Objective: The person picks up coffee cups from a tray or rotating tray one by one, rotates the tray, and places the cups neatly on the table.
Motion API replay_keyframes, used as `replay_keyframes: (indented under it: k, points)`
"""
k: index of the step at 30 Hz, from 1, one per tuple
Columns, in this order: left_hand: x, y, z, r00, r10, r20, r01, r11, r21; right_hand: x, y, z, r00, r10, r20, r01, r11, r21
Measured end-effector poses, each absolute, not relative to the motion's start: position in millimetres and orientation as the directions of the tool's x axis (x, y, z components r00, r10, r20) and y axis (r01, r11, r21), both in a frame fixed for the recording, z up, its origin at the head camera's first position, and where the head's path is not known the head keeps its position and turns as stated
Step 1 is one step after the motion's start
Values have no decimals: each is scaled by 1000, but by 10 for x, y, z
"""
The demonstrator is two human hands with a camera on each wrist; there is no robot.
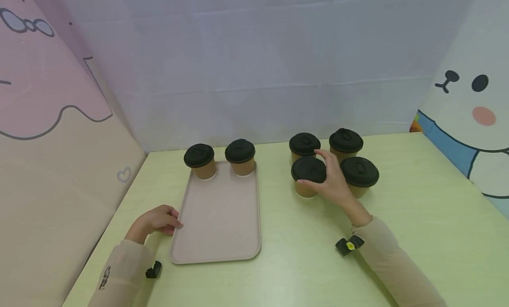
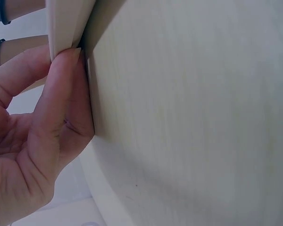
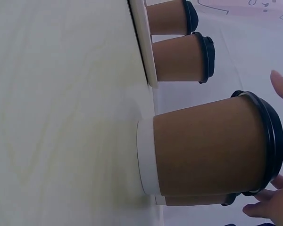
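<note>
My left hand [image 1: 159,219] pinches the left edge of a light pinkish tray [image 1: 218,218]; in the left wrist view, fingers [image 2: 61,84] hold the tray's rim just over the table. Two lidded paper cups, a left one [image 1: 203,168] and a right one [image 1: 242,163], stand at the tray's far end. To the right, my right hand [image 1: 334,183] reaches around the black lid of a front paper cup [image 1: 305,190], thumb and fingers spread. In the right wrist view the thumb is apart from this cup's lid [image 3: 276,141]; the other fingers are close to it, contact unclear.
Three more lidded cups stand around the right hand: one behind left [image 1: 304,143], one behind right [image 1: 346,141] and one beside it [image 1: 359,174]. The pale yellow table [image 1: 294,254] meets a whitish back wall [image 1: 270,77]. Cartoon-printed panels [image 1: 51,121] flank the sides.
</note>
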State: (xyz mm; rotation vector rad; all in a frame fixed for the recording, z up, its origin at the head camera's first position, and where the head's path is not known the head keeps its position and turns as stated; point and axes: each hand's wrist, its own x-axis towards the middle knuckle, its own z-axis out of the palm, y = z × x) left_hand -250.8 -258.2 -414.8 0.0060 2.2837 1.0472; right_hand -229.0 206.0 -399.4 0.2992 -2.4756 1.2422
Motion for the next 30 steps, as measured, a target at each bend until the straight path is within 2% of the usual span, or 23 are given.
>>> replay_keyframes:
  k: [20, 30]
  points:
    - [-2516, -2581, -4144, -805, 244, -541, -252, 685, 684, -2322, 2064, -3996, -839, 7, 545, -428, 609, -668]
    - [-2533, -2583, -4134, -797, 254, -547, -251, 685, 684, -2297, 2032, -3963, -817, -24, 577, -466, 617, -634]
